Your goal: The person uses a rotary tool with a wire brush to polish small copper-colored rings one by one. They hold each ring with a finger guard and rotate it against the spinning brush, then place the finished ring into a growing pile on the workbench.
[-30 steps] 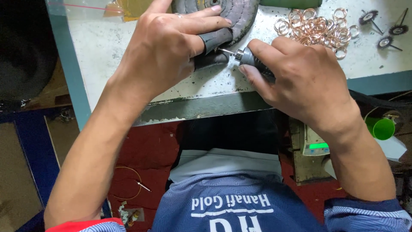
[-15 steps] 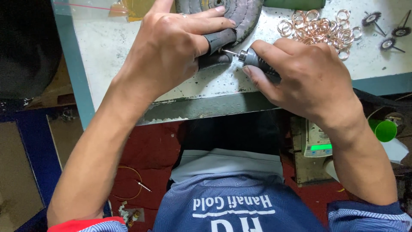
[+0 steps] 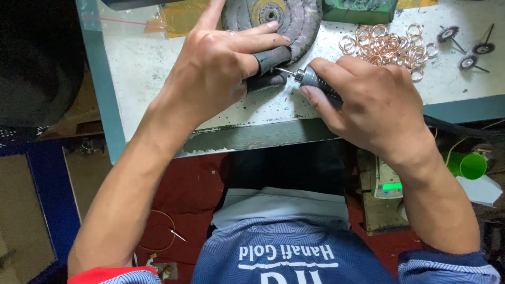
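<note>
My right hand point(image 3: 371, 102) grips a grey rotary handpiece point(image 3: 311, 79) whose thin metal bit points left. The bit's tip meets a small piece pinched in my left hand point(image 3: 218, 73); the piece itself is hidden by my fingers. Two fingers of my left hand wear dark rubber finger guards point(image 3: 269, 63). My left index finger sticks out toward the back. Both hands rest on the pale worn workbench point(image 3: 147, 79), just in front of a grey cloth buffing wheel point(image 3: 294, 18).
A pile of several copper-coloured rings point(image 3: 386, 47) lies at the back right, with three small wire brush bits point(image 3: 468, 50) beyond it. A green box point(image 3: 360, 10) stands behind. Below the bench are a green cup point(image 3: 471, 165) and a small lit device point(image 3: 389, 181).
Both hands have stayed together at the bench; the view has shifted slightly, and the handpiece bit remains against the piece in my left fingers.
</note>
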